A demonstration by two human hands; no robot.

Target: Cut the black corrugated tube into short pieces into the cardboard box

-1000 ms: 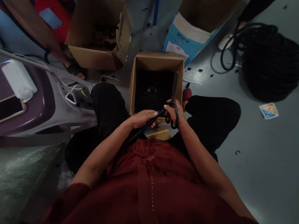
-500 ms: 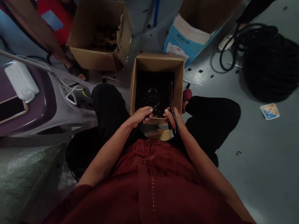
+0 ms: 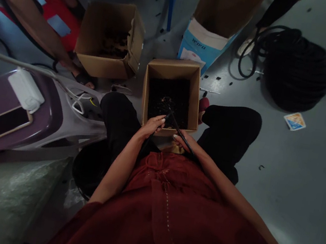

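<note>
The left hand [image 3: 152, 126] is closed, thumb against fingers, on a black flexible cord [image 3: 167, 117], its tip showing just above the near part of an open brown cardboard box [image 3: 174, 69]. The right hand [image 3: 183, 139], a little nearer and to the right, has its fingers curled round a pair of dark metal scissors [image 3: 175, 123]; how wide the handles are spread cannot be told. The blades slant towards the far left, up to the cord's tip; whether they touch is unclear. Dark scraps [image 3: 171, 92] lie in the box. A large black coiled rope [image 3: 298, 70] lies on the grey floor [image 3: 298, 175] at far right, and a second brown cardboard box [image 3: 101, 67] stands at far left
</note>
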